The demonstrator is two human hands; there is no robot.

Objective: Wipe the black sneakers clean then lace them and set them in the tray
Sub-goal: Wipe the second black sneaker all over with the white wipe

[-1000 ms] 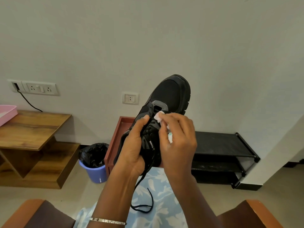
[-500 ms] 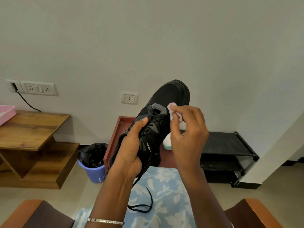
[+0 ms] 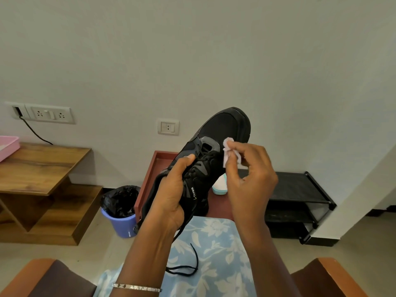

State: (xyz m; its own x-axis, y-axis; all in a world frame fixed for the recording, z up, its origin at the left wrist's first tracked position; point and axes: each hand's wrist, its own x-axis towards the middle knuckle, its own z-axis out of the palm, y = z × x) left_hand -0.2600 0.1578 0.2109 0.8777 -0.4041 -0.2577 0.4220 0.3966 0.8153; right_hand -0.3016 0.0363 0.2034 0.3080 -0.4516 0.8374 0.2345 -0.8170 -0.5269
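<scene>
So you're only at wiping: your left hand (image 3: pixel 171 196) grips the sneaker (image 3: pixel 222 129) above your lap (image 3: pixel 216 239), your right hand (image 3: pixel 250 179) pinches a wipe (image 3: pixel 227 154) by its toe; lacing and putting away lie ahead.

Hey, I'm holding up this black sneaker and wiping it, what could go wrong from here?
1. The left hand alone holds the black sneaker around its middle, so it could slip and drop toward the tray.
2. The right hand only pinches the wipe, which might slip out.
3. The loose lace dangling over the lap may snag.
</scene>
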